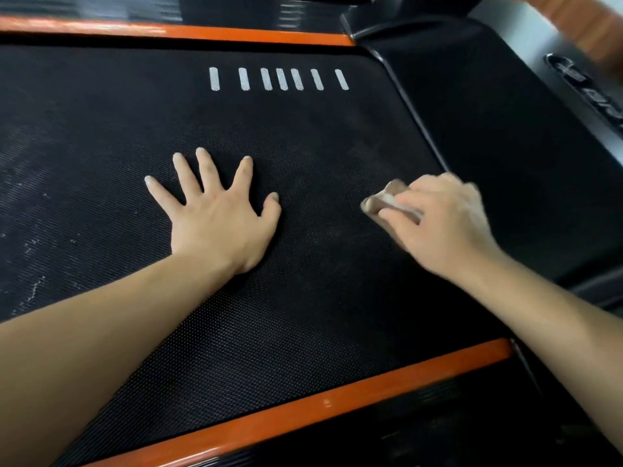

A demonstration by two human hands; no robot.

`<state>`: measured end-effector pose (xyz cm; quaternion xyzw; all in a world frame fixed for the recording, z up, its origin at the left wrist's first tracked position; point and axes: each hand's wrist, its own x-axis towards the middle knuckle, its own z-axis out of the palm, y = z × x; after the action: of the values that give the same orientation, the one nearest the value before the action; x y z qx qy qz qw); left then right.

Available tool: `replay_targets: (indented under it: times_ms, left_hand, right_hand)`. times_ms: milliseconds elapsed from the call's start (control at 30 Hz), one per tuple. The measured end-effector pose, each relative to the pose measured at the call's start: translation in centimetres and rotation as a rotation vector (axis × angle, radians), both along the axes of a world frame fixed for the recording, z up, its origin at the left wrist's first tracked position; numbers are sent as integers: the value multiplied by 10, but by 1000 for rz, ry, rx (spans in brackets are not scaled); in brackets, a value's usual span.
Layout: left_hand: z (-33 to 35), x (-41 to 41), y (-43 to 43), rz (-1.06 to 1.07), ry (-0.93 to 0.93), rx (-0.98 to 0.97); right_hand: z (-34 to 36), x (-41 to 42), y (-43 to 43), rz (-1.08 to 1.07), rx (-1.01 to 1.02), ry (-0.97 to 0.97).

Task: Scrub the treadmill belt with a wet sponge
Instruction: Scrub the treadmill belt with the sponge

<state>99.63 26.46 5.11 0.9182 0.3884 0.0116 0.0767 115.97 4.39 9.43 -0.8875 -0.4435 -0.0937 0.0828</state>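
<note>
Right hand (441,224) grips a sponge (384,202) beneath its fingers, pressed onto the treadmill belt (320,281); left hand (219,214) lies flat, fingers spread.

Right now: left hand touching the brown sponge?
Apart. The head view shows the left hand flat on the black textured treadmill belt, bare belt separating it from the brown sponge in the right hand.

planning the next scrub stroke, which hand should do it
Right. The right hand grips the sponge on the belt; the left hand lies flat, fingers spread, holding nothing.
</note>
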Motion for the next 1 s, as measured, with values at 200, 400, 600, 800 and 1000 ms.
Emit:
replay_targets:
  times_ms: [200,400,600,800,1000]
  left_hand:
    - [0,0,0,-3,10,4]
    - [0,0,0,0,6,12]
    - [-1,0,0,0,8,27]
    - [-2,0,0,-2,5,28]
    - [-2,0,-1,2,-4,27]
  right_hand:
    - [1,17,-4,-247,108,23]
    - [7,11,-27,-185,-26,-25]
    - [9,-25,-31,-199,-1,142]
    - [25,9,-40,-328,-106,148]
    - [28,-39,-65,-139,-42,325]
